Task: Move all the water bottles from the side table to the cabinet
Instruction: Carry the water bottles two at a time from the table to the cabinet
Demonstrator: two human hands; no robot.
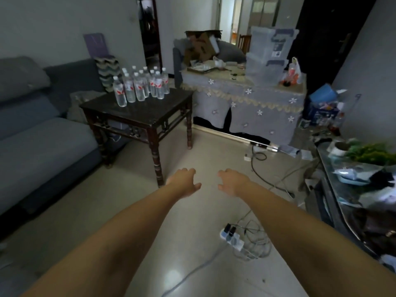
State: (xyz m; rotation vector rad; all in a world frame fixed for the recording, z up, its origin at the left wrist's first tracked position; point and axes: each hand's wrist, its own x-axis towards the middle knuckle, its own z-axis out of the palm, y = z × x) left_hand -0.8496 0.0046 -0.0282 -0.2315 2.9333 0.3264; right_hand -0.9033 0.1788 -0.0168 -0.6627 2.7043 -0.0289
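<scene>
Several clear water bottles (140, 86) with white caps and red-and-white labels stand in a cluster on the far part of a dark wooden side table (147, 113). To its right stands a cabinet (246, 108) draped in a grey cloth with white flowers. My left hand (185, 182) and my right hand (232, 182) are stretched out side by side over the floor, well short of the table. Both hold nothing, and their fingers are loosely spread.
A grey sofa (40, 133) fills the left. On the cabinet top sit clear plastic bins (267, 58), a cardboard box (200, 47) and clutter. A power strip (232, 237) with cables lies on the floor ahead. A cluttered dark table (334, 189) lines the right.
</scene>
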